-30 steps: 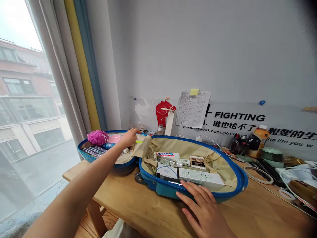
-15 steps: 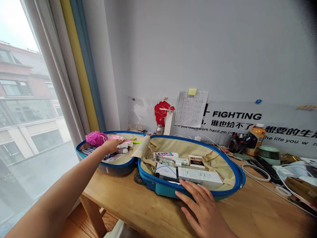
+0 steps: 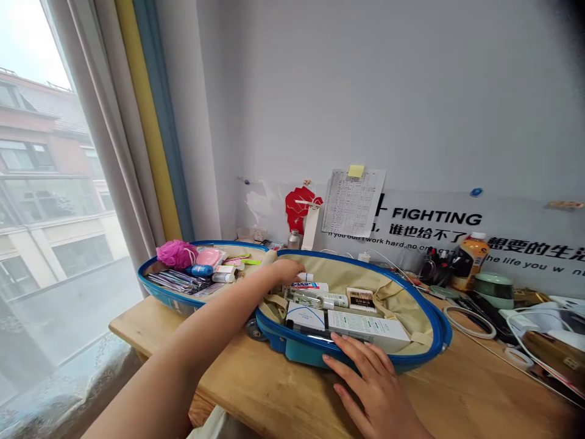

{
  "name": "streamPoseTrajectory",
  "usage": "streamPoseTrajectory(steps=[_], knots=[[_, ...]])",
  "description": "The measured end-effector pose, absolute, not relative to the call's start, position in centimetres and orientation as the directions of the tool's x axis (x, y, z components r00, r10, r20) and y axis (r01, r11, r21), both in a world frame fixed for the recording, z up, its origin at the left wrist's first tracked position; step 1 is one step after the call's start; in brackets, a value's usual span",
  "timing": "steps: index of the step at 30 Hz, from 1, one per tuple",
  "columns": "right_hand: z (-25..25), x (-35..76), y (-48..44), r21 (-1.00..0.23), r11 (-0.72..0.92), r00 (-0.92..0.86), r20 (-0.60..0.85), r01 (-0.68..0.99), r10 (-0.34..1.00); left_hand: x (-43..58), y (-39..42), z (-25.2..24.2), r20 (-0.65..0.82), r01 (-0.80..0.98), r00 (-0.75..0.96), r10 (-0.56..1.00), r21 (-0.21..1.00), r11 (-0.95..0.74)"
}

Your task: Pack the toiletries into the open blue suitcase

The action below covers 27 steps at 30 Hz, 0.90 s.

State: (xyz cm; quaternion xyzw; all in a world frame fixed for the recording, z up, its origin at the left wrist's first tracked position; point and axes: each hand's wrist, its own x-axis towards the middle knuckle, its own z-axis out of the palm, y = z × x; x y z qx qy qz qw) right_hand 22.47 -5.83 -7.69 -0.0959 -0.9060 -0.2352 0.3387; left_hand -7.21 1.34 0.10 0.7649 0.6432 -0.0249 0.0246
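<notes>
An open blue suitcase with beige lining lies across the table in two halves. My left hand is over the back left of the right half, its fingers closed on a small white container, which is partly hidden. Just below it lie a toothpaste box, a clear bottle and a pack of cotton swabs. Nearer the front are a white box and a long white carton. My right hand, fingers spread, rests on the front rim.
The left half holds a pink bath puff, a blue bottle, several slim packets and small bottles. A wooden table carries the suitcase. Cables, an orange bottle and a green-lidded jar stand at right.
My left hand has moved right from the suitcase's left half into the right half, now with a small white container in its fingers. My right hand has stayed on the front rim.
</notes>
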Motion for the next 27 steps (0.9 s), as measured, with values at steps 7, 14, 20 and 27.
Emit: streamPoseTrajectory(steps=[7, 14, 20, 27], knots=[[-7.9, 22.6, -5.7, 0.395, 0.86, -0.75, 0.661, 0.323, -0.021, -6.8, 2.4, -2.0, -0.18, 0.974, 0.202, 0.963, 0.144, -0.177], [-7.2, 22.4, -6.0, 0.396, 0.856, -0.752, 0.659, 0.332, -0.013, -6.6, 1.9, -2.4, -0.118, 0.969, 0.164, 0.979, 0.208, -0.137], [-6.9, 22.2, -6.1, 0.399, 0.858, -0.743, 0.668, 0.325, -0.029, -8.3, 1.4, 0.3, 0.235, 0.978, -0.024, 0.972, 0.205, -0.025], [-7.2, 22.4, -6.1, 0.382, 0.87, -0.737, 0.675, 0.313, -0.031, -17.8, -3.0, 1.0, 0.221, 0.944, -0.328, 0.918, 0.093, 0.315]])
